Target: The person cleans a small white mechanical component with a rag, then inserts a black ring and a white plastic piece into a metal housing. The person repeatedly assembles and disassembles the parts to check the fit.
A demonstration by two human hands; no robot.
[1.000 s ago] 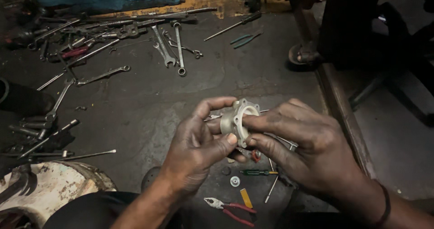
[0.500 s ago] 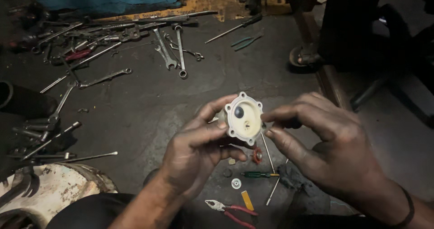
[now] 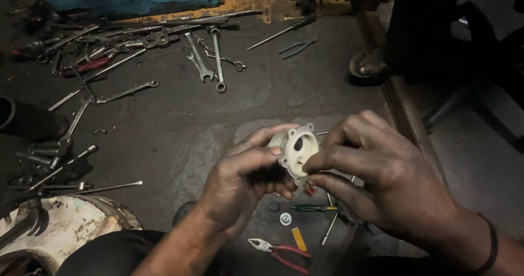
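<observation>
A small round cream-coloured part (image 3: 297, 153) with little ears on its rim was held up over the dark floor (image 3: 180, 129), between the two hands. The left hand (image 3: 240, 186) was curled around its left side, with the thumb pressed on the rim and the fingers closed behind it. The right hand (image 3: 387, 180) was placed at its right side, and the edge was pinched by the thumb and first finger. The open, hollow face of the part was turned toward the camera.

Under the hands, red-handled pliers (image 3: 281, 251) were laid on the floor. Just beside them a small yellow piece (image 3: 298, 239) and a little round washer (image 3: 285, 219) were seen. A small green screwdriver (image 3: 311, 208) was laid near the washer.

Farther away, many spanners (image 3: 210, 55) were spread out at the top of the floor. More long tools (image 3: 60, 156) were piled at the left. A rusty white drum (image 3: 76, 224) was seen at the lower left. A foot in a sandal (image 3: 371, 67) of another person was seen at the upper right.
</observation>
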